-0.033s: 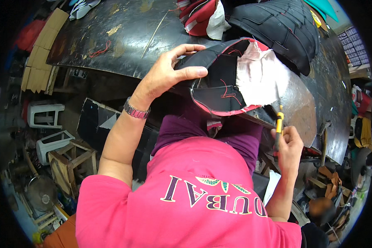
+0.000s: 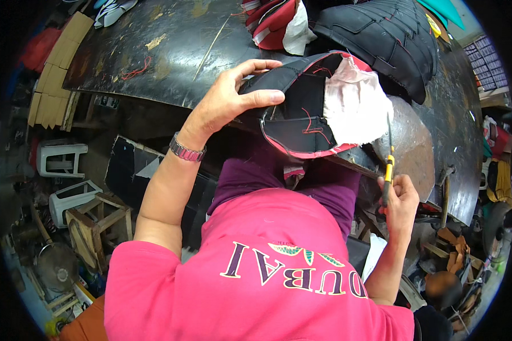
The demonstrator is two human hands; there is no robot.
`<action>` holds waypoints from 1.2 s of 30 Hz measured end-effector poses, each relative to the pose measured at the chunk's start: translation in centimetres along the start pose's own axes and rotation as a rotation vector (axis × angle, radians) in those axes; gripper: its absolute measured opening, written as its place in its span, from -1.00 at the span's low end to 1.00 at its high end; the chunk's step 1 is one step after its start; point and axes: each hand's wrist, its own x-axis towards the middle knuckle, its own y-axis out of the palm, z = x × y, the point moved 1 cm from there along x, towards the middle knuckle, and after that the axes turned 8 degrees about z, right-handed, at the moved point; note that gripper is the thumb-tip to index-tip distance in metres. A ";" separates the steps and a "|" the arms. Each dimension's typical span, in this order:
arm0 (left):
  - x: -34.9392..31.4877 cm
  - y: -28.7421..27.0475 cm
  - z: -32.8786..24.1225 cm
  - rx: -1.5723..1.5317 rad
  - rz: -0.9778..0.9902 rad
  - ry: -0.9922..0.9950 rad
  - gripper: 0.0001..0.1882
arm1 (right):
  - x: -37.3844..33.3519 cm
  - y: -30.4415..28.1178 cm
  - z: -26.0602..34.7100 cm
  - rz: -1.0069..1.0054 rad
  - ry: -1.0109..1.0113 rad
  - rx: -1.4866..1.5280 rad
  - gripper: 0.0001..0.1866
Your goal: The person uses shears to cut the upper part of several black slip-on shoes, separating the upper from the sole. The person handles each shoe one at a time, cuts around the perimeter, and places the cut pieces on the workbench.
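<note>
My left hand (image 2: 227, 102) grips the left rim of a black padded, stitched cover piece (image 2: 296, 136), thumb on the inside and fingers over the outside. Red trim runs along its edge, and loose red threads hang inside. A white fabric flap (image 2: 355, 108) spreads over its right part. Below and right of the flap, my right hand (image 2: 401, 199) is closed round a screwdriver-like tool (image 2: 389, 165) with a yellow and black handle. Its thin shaft points up beside the flap's right edge; I cannot tell whether the tip touches the cloth.
A dark, worn table (image 2: 170, 51) carries a large black stitched piece (image 2: 375, 37), a red and white bundle (image 2: 276, 25) and a red thread scrap (image 2: 136, 68). White stools (image 2: 62, 159) and a wooden stool frame (image 2: 99, 221) stand at left. Scraps (image 2: 458, 250) lie at lower right.
The tool in my right hand has tilted and shifted slightly to the right, and more of its shaft shows beside the white flap. My left hand holds nearly the same place.
</note>
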 end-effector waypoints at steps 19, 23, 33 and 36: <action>1.5 -0.5 -1.0 0.737 0.030 0.313 -0.29 | 7.0 -2.3 6.4 0.020 -0.954 -0.959 -0.62; 1.2 0.3 0.0 0.821 -0.001 0.345 -0.27 | 8.0 -3.1 6.4 0.123 -0.916 -0.891 -0.61; 1.4 -0.2 0.5 0.808 -0.004 0.309 -0.27 | 8.6 -1.8 7.1 0.239 -0.941 -0.868 -0.61; 1.4 -0.2 0.6 0.783 -0.011 0.328 -0.28 | 8.8 -1.7 7.6 0.290 -0.901 -0.850 -0.62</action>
